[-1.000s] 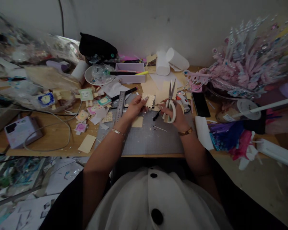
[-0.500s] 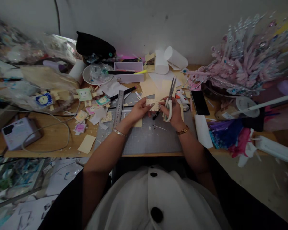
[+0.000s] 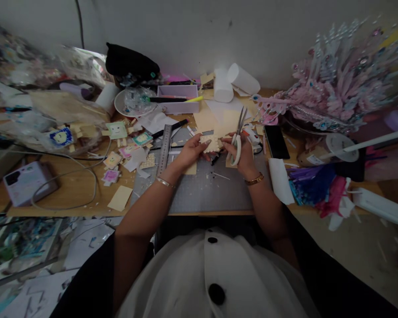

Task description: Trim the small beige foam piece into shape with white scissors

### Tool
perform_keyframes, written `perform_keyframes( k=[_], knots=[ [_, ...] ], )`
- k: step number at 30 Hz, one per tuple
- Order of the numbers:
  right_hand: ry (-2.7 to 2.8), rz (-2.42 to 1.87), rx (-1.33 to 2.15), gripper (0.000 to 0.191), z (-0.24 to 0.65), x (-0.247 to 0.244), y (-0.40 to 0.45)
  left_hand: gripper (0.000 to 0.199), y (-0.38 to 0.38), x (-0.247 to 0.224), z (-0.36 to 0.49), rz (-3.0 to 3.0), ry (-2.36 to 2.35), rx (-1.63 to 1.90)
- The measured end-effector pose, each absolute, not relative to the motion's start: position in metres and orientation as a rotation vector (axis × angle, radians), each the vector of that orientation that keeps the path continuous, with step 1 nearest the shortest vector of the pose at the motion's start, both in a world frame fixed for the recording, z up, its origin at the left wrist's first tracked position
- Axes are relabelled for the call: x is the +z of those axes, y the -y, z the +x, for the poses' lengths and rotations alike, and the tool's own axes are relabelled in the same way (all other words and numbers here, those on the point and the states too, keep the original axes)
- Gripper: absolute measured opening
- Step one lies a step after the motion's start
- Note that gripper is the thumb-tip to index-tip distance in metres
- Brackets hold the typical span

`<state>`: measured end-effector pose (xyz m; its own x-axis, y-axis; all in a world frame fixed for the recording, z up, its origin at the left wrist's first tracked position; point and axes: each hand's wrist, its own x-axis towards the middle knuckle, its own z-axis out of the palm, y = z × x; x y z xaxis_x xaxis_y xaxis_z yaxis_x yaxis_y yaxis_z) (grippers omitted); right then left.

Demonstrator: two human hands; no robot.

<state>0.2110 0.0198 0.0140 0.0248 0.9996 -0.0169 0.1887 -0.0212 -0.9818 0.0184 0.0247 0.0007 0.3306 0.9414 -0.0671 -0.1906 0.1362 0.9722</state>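
A small cream piece with a bumpy surface [image 3: 211, 144] is pinched between the thumb and fingers of my left hand [image 3: 193, 152], above the grey cutting mat [image 3: 205, 194]. My right hand [image 3: 242, 154] is closed around the white handles of a pair of scissors [image 3: 236, 148]; the blades point up and away. Its fingertips reach close to the right edge of the cream piece, and whether they touch it cannot be made out. A steel ruler [image 3: 164, 150] lies on the mat left of my left hand.
Small paper figures [image 3: 116, 131] and a cream card [image 3: 120, 198] lie on the left. Behind are a lilac box [image 3: 177, 92] and white rolls [image 3: 243, 79]. A black phone [image 3: 276, 141] and pink beaded ornaments [image 3: 338, 92] are on the right.
My right hand has shifted slightly right with the scissors, and its fingertips have moved back from the cream piece. The piece has moved slightly left in my left hand.
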Motion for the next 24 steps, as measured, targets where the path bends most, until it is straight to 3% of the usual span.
perform_keyframes(
  k=[8, 24],
  knots=[
    [1.446, -1.313, 1.536, 0.067, 0.200, 0.033, -0.004, 0.055, -0.025, 0.001, 0.020, 1.155, -0.886, 1.130],
    [1.483, -1.256, 1.575, 0.066, 0.201, 0.026, -0.003, 0.047, -0.023, 0.003, 0.023, 1.172, -0.878, 1.172]
  ],
)
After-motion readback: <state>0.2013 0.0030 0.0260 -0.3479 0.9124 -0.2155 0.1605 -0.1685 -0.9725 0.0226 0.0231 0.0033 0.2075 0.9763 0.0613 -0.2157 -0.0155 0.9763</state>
